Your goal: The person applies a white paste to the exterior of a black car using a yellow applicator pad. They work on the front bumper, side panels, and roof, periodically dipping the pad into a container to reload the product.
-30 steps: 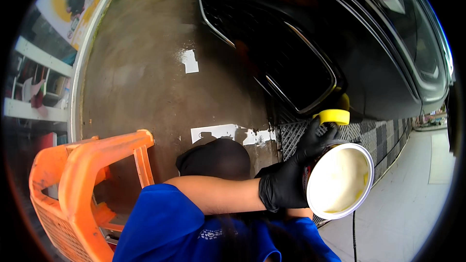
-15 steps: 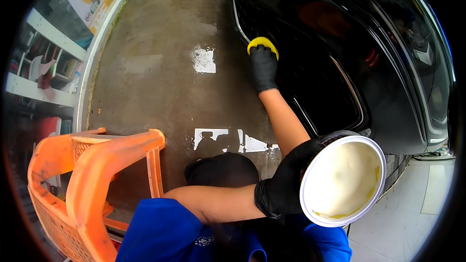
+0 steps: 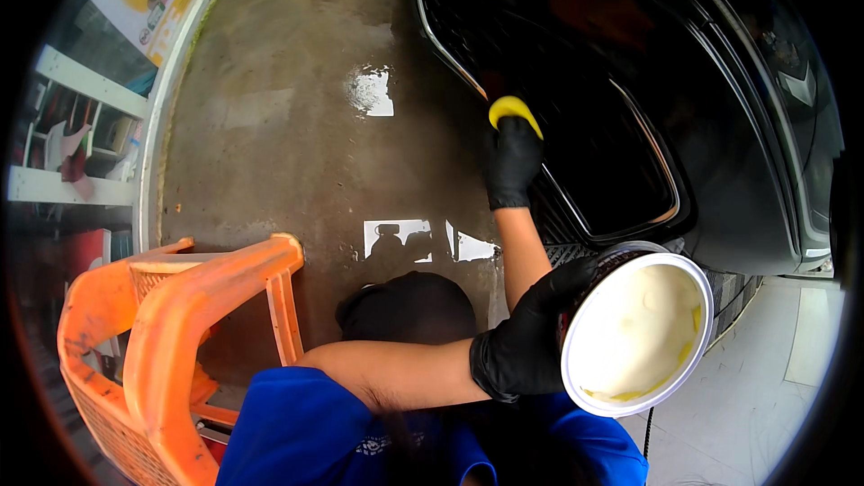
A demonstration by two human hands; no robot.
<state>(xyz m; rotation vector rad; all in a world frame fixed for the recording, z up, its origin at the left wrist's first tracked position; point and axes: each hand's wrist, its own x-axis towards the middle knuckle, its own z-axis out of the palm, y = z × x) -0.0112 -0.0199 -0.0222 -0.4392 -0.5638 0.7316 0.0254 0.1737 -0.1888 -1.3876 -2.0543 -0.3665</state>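
My left hand [image 3: 531, 337], in a black glove, reaches across my body and grips a round tub [image 3: 568, 369] with a white rim. The tub is tilted, showing pale cream [image 3: 637, 333] inside, yellowish along parts of its edge. My right hand [image 3: 515, 162], gloved in black too, is stretched out past the tub. Its fingers are closed on a yellow sponge pad [image 3: 515, 109]. The pad is against or very near the front of a glossy black car [image 3: 621, 171], beside its chrome trim; exact contact is hard to see.
A scuffed orange plastic chair [image 3: 211, 306] stands close on my left. Wet brown floor [image 3: 261, 162] with bright reflections stretches ahead. Shelving [image 3: 85, 184] and a poster [image 3: 144, 0] line the left side. Pale tiles [image 3: 702, 405] lie at the lower right.
My right hand has moved the sponge pad toward me and to the right along the car's front. The tub in my left hand has stayed nearly in place.
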